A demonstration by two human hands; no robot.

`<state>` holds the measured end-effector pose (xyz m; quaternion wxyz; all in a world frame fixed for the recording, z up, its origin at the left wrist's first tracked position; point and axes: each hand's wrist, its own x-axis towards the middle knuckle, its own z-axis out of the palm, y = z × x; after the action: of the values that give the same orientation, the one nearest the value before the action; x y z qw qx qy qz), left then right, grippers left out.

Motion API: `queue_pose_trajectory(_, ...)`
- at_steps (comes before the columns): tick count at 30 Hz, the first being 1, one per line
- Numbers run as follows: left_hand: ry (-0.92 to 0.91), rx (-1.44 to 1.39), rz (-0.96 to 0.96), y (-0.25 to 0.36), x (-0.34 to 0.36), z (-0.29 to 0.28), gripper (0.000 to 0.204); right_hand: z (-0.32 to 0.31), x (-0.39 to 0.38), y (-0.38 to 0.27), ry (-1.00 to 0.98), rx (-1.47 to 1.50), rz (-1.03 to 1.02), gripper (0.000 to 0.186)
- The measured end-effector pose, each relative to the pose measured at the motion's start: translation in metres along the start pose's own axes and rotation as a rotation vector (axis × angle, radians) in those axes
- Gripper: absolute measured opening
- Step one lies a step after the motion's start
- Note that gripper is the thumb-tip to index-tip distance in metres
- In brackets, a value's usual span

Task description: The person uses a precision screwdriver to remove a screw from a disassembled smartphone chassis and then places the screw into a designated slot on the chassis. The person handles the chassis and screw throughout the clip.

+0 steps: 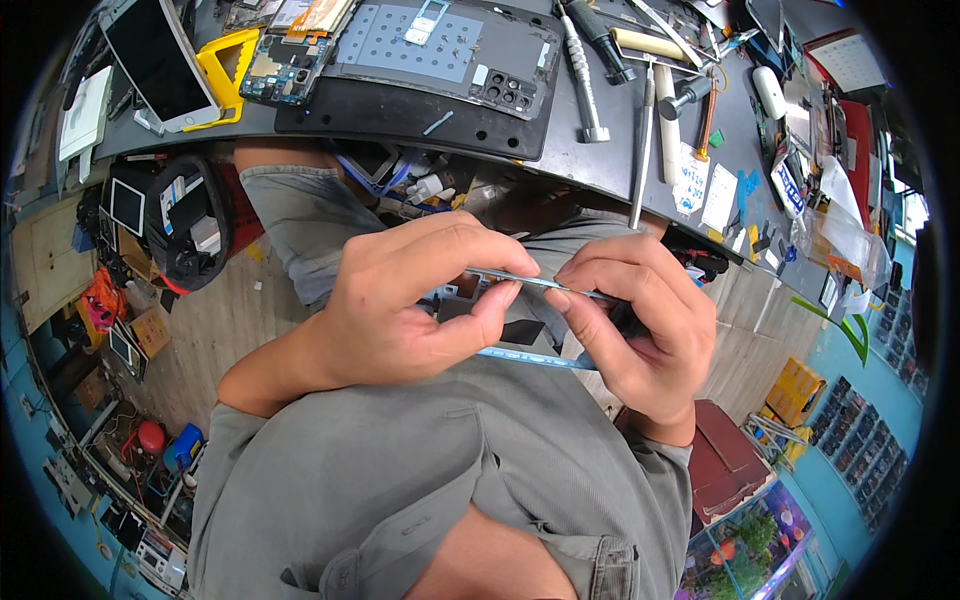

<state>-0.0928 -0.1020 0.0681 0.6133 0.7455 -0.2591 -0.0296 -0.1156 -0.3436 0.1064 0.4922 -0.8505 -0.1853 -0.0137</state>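
Note:
Both my hands hold a thin blue-edged frame, like a phone's middle frame point(535, 357), over my lap. My left hand point(410, 300) pinches its far edge between thumb and fingers. Beside it, my right hand point(645, 325) grips the same edge, thumb on the near side and fingers behind. The two thumbs and fingertips almost meet at the middle of that edge. The frame's near edge shows below the hands as a light blue strip with small cutouts. Most of its face is hidden by the fingers.
The bench ahead bears a dark work mat point(400, 115), an opened phone point(285, 70), a tablet point(160, 60) by a yellow holder point(228, 75), a grey screwdriver point(582, 80) and tweezers point(643, 150). A bin point(190, 230) stands at left. A dark red seat point(725, 460) is at right.

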Motion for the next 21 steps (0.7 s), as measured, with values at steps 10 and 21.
queue_pose_trajectory(10,0.023,-0.024,-0.016,-0.0021,-0.0019,0.0027,0.027,0.0018,-0.0006,0.0014,0.012,0.0,-0.003,0.018)
queue_pose_trajectory(21,0.006,-0.026,-0.038,-0.0001,-0.0014,0.0013,0.029,0.0012,-0.0002,0.0011,0.008,0.003,-0.007,0.018)
